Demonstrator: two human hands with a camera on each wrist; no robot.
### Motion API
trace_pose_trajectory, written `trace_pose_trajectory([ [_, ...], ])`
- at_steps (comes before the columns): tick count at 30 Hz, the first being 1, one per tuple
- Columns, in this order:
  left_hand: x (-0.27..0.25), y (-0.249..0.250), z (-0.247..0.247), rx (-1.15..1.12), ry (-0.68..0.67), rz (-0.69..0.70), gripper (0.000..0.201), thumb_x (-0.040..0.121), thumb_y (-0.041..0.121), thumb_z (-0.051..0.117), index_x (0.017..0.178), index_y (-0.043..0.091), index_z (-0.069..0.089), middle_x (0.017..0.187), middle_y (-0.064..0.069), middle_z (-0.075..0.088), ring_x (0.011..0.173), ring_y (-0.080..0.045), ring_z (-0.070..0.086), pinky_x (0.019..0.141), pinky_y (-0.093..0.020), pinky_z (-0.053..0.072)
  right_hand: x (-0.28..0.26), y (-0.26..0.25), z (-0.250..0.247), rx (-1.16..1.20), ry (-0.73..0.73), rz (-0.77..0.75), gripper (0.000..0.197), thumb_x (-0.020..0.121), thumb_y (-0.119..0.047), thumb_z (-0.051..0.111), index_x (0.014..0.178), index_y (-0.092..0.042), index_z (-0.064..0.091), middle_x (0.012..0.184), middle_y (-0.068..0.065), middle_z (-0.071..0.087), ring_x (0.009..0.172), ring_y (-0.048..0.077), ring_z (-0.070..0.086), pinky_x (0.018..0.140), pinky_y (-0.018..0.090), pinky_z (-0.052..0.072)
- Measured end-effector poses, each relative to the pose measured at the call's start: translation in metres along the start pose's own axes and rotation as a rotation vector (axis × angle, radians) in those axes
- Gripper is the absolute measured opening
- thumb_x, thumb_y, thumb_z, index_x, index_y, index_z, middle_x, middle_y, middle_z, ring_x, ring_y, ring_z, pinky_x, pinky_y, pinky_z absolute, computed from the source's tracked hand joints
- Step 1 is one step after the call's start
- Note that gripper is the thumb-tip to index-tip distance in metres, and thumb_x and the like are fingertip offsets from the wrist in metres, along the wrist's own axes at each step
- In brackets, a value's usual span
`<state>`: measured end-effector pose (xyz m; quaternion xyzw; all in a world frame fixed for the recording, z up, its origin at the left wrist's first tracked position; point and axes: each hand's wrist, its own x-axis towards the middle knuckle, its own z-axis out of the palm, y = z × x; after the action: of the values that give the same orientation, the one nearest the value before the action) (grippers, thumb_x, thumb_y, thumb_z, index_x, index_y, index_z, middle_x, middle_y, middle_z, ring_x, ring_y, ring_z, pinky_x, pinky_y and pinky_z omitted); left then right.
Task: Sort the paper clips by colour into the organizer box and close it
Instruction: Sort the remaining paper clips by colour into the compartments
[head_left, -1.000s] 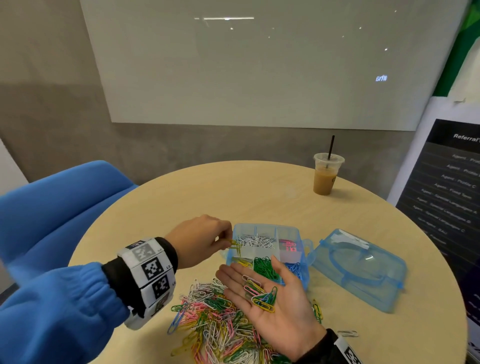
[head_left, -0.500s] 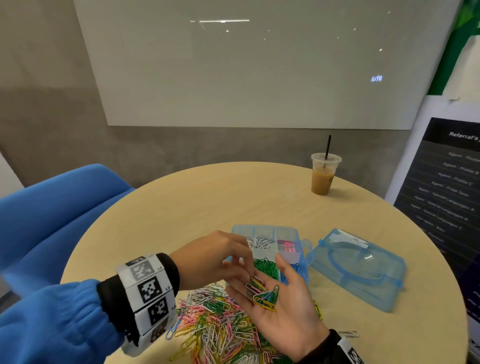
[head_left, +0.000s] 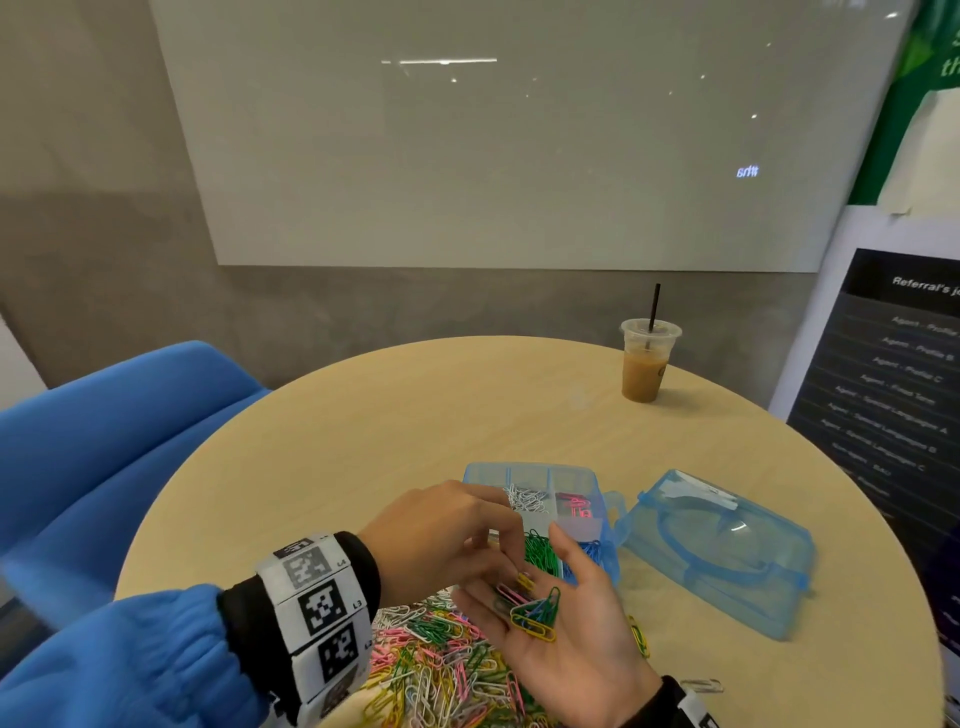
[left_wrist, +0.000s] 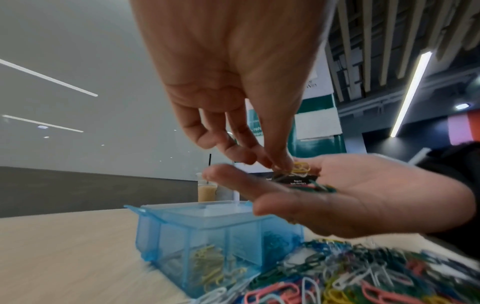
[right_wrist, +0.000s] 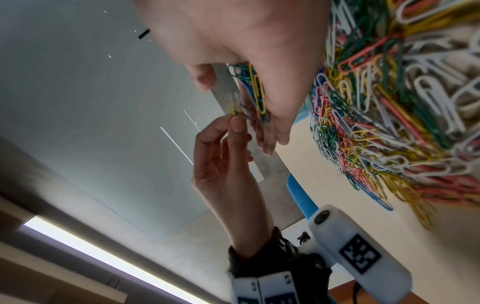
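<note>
My right hand (head_left: 571, 629) lies palm up over the near edge of the organizer box (head_left: 483, 470), flat, with several green, yellow, pink and blue paper clips (head_left: 535, 610) on it. My left hand (head_left: 519, 574) reaches down onto that palm. In the right wrist view its thumb and forefinger (right_wrist: 235, 123) pinch a yellow clip (right_wrist: 234, 108). The same yellow clip (left_wrist: 300, 166) shows at the fingertips in the left wrist view. The blue box holds white, pink, green, blue and yellow clips in separate compartments. A mixed pile of clips (head_left: 441, 660) lies under both hands.
The box's detached blue lid (head_left: 717, 551) lies to the right of the box. An iced coffee cup (head_left: 647, 364) with a straw stands at the far right of the round table. A blue chair (head_left: 104, 441) is at left. Two stray clips (head_left: 701, 685) lie near my right wrist.
My left hand has come back from the box's left compartment to my right palm and now pinches a yellow clip there. The right hand has stayed palm up.
</note>
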<state>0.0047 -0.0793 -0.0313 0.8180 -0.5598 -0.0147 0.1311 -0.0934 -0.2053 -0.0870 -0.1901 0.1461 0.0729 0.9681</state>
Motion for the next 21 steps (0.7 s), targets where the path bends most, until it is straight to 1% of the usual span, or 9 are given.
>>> trace_pose_trajectory([
  [2,-0.001,-0.003,-0.003,-0.051,0.024,-0.021,0.006,0.093,0.033,0.061,0.093,0.035,0.066,0.1,0.018,0.058,0.082,0.0,0.053,0.071,-0.033,0.048,0.002,-0.001,-0.001,-0.014,0.01,-0.014,0.061,0.086,-0.044,0.051,0.104,0.013,0.064,0.086,0.024,0.06,0.082,0.036,0.056,0.108,0.05,0.031],
  [5,-0.002,-0.01,-0.007,-0.105,0.075,-0.043,0.004,0.091,0.037,0.064,0.091,0.037,0.067,0.096,0.02,0.064,0.081,0.0,0.057,0.071,-0.031,0.05,0.003,-0.003,-0.003,-0.092,0.027,-0.01,0.07,0.086,-0.046,0.049,0.11,0.019,0.063,0.116,0.029,0.063,0.103,0.043,0.063,0.106,0.048,0.033],
  [7,-0.003,-0.015,-0.009,-0.13,0.101,-0.066,0.003,0.091,0.037,0.064,0.09,0.038,0.067,0.092,0.022,0.066,0.08,0.0,0.059,0.065,-0.024,0.047,0.002,-0.004,-0.002,-0.123,0.029,-0.003,0.071,0.08,-0.044,0.05,0.109,0.02,0.062,0.121,0.033,0.061,0.108,0.046,0.062,0.105,0.047,0.035],
  [10,-0.003,-0.018,-0.008,-0.151,0.099,-0.082,0.005,0.092,0.033,0.065,0.089,0.036,0.067,0.08,0.028,0.063,0.077,0.001,0.06,0.059,-0.013,0.037,0.003,-0.004,-0.001,-0.137,0.033,-0.01,0.071,0.077,-0.043,0.051,0.106,0.021,0.063,0.121,0.035,0.06,0.106,0.046,0.061,0.103,0.047,0.037],
  [13,-0.003,-0.018,-0.004,-0.156,0.071,-0.091,0.005,0.091,0.032,0.065,0.089,0.034,0.068,0.072,0.033,0.06,0.075,0.002,0.06,0.06,-0.012,0.038,0.003,-0.005,-0.001,-0.145,0.027,-0.007,0.072,0.076,-0.044,0.05,0.107,0.02,0.064,0.121,0.034,0.06,0.102,0.043,0.065,0.093,0.046,0.047],
  [15,-0.004,-0.017,-0.002,-0.175,0.06,-0.092,0.006,0.092,0.031,0.064,0.091,0.034,0.069,0.075,0.029,0.064,0.077,0.003,0.061,0.063,-0.016,0.043,0.003,-0.005,-0.002,-0.143,0.018,0.0,0.071,0.077,-0.045,0.049,0.107,0.017,0.065,0.121,0.033,0.061,0.099,0.042,0.068,0.084,0.048,0.051],
  [17,-0.006,-0.017,-0.001,-0.17,0.054,-0.088,0.007,0.093,0.032,0.064,0.095,0.035,0.07,0.08,0.024,0.069,0.078,0.006,0.061,0.067,-0.016,0.046,0.004,-0.005,-0.003,-0.128,0.013,0.01,0.069,0.083,-0.046,0.047,0.107,0.016,0.066,0.122,0.032,0.061,0.095,0.041,0.07,0.081,0.048,0.053],
  [20,-0.007,-0.015,0.001,-0.096,0.071,-0.079,0.009,0.093,0.036,0.063,0.098,0.037,0.07,0.084,0.02,0.071,0.073,0.015,0.055,0.063,-0.005,0.037,0.006,-0.006,-0.006,-0.114,0.02,0.013,0.071,0.091,-0.049,0.041,0.105,0.016,0.066,0.118,0.033,0.062,0.089,0.041,0.071,0.08,0.05,0.052],
  [21,-0.007,-0.015,0.002,-0.079,0.075,-0.075,0.01,0.093,0.036,0.063,0.099,0.037,0.071,0.084,0.02,0.071,0.071,0.016,0.054,0.063,-0.004,0.036,0.006,-0.006,-0.005,-0.107,0.02,0.017,0.072,0.092,-0.049,0.04,0.105,0.017,0.066,0.118,0.033,0.062,0.087,0.042,0.071,0.079,0.052,0.051],
])
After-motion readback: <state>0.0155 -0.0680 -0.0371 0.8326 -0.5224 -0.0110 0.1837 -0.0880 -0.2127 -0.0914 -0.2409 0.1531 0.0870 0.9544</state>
